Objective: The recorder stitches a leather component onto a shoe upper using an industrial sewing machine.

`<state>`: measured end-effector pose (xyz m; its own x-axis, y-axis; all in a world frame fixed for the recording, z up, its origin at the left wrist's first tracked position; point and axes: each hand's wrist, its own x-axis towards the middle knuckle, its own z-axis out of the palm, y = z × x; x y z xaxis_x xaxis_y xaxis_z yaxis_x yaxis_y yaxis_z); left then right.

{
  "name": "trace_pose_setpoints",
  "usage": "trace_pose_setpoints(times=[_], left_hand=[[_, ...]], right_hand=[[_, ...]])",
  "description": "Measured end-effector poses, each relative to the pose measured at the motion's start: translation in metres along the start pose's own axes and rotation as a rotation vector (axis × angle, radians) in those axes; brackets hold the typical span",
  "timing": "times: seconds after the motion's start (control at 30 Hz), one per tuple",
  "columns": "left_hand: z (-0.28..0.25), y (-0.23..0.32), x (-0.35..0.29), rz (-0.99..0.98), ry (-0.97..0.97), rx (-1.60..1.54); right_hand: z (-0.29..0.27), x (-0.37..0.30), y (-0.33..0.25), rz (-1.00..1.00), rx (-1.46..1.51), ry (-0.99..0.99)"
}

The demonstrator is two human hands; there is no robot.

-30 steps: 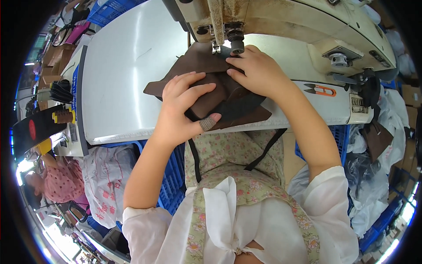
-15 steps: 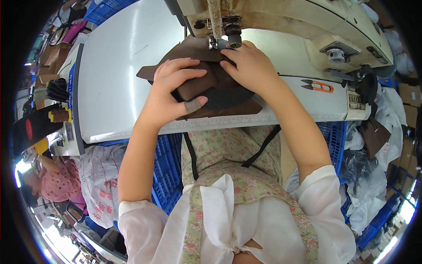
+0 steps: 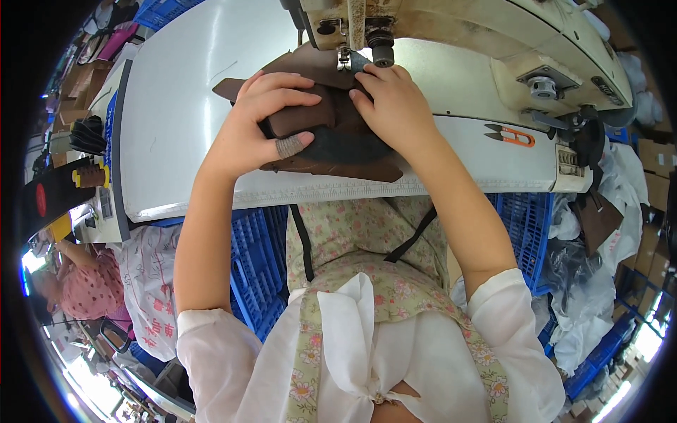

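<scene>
A folded brown leather piece (image 3: pixel 305 121) with a dark lining (image 3: pixel 345 146) lies on the white sewing table, its far edge at the presser foot (image 3: pixel 344 59) of a sewing machine. My left hand (image 3: pixel 250 123) grips the fold on its left side, fingers curved over the top and the grey-wrapped thumb against the near side. Close to the right of the presser foot, my right hand (image 3: pixel 396 106) holds the leather's edge, fingertips pressed on it and thumb bent inward. The fingers hide part of the leather.
The machine's arm (image 3: pixel 493 49) spans the far right. Orange-handled thread snips (image 3: pixel 509 135) lie right of my right forearm. A ruler strip (image 3: pixel 331 192) runs along the table's near edge. Blue crates (image 3: pixel 257 261) stand below, and a person in pink (image 3: pixel 92 285) sits at far left.
Both hands and the leather have shifted a little left and farther from me, toward the presser foot. My grip looks the same.
</scene>
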<state>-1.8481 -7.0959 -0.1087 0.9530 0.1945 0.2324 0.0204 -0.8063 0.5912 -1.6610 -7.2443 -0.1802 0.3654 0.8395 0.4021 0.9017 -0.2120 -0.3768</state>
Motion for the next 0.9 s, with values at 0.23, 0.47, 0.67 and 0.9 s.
trace_pose_setpoints(times=[0.23,0.47,0.67,0.9], left_hand=[[-0.007,0.024,-0.004,-0.105,-0.031,0.075],[0.023,0.07,-0.006,-0.284,0.151,0.275],[0.038,0.055,-0.007,-0.201,0.336,0.359],[0.035,0.045,-0.004,-0.135,0.352,0.345]], right_hand=[[-0.033,-0.001,0.027,0.221,0.455,-0.268],[-0.019,-0.015,0.031,0.03,0.327,-0.087],[-0.021,-0.016,0.027,-0.028,0.307,-0.08],[-0.016,-0.02,0.019,-0.02,0.263,-0.017]])
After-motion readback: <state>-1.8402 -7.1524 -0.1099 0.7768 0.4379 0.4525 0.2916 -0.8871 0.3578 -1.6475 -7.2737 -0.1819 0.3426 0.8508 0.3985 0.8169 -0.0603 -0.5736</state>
